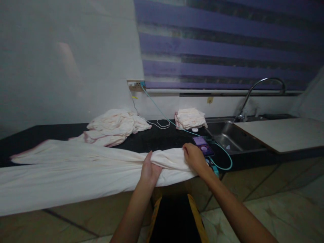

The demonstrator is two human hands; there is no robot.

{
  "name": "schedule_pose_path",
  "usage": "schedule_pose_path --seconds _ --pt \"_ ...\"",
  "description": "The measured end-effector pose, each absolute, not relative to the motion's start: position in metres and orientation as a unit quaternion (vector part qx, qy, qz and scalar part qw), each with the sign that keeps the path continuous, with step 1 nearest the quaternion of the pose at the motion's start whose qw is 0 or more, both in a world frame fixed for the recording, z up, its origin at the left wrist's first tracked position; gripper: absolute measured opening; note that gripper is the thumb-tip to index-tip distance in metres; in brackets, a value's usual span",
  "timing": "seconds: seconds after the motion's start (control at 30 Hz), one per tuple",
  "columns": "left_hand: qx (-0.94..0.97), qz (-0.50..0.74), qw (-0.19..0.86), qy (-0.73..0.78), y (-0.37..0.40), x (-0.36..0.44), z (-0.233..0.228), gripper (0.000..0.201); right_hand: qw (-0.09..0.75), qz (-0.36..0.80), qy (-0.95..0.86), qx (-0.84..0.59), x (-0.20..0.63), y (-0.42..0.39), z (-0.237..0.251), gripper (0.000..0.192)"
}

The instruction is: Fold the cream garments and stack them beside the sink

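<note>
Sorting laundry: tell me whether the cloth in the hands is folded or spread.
Spread: the cloth lies long across the counter, only its end bunched in both hands.

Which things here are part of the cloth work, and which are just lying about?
In hand: long pale cloth, gripped by left hand and right hand; crumpled cloth heap; folded cloth stack.
Lying about: phone, teal cable, white cable, sink, faucet.

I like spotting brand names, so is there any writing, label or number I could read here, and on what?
None can be read.
The phone screen beside the right hand glows purple, its content too small and blurred.
The cloth gripped by the left hand shows no print.
</note>
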State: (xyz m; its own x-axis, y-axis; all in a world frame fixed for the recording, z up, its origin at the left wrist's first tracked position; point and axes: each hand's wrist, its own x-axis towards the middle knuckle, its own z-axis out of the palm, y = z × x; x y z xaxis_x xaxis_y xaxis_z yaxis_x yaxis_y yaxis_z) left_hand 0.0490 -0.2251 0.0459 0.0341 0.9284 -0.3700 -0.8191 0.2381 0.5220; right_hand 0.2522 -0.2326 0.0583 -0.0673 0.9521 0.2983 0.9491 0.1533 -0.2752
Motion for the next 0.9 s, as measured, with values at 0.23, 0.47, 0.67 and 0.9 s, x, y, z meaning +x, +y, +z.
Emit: schedule_pose_path --seconds 0.23,0.47,0.67,0.9 --pt "0.095 0.699 0.643 0.299 -0.24 0.039 0.032 0.027 0.206 0.0 -0.753 -0.624 0.256 -0.224 0.018 0.026" --pt "0.025 0.725 0.652 0.222 -0.215 0.007 0.046 0.027 0.207 0.005 -0.761 -0.615 0.258 -0.229 0.021 0.026" --pt "0.059 0.775 0.602 0.183 -0.209 -0.041 0.055 0.032 0.202 -0.001 -0.753 -0.627 0.256 -0.229 0.02 0.027" --pt "0.033 0.817 0.551 0.17 -0.24 -0.061 0.039 0.034 0.207 -0.01 -0.751 -0.627 0.257 -0.229 0.018 0.028"
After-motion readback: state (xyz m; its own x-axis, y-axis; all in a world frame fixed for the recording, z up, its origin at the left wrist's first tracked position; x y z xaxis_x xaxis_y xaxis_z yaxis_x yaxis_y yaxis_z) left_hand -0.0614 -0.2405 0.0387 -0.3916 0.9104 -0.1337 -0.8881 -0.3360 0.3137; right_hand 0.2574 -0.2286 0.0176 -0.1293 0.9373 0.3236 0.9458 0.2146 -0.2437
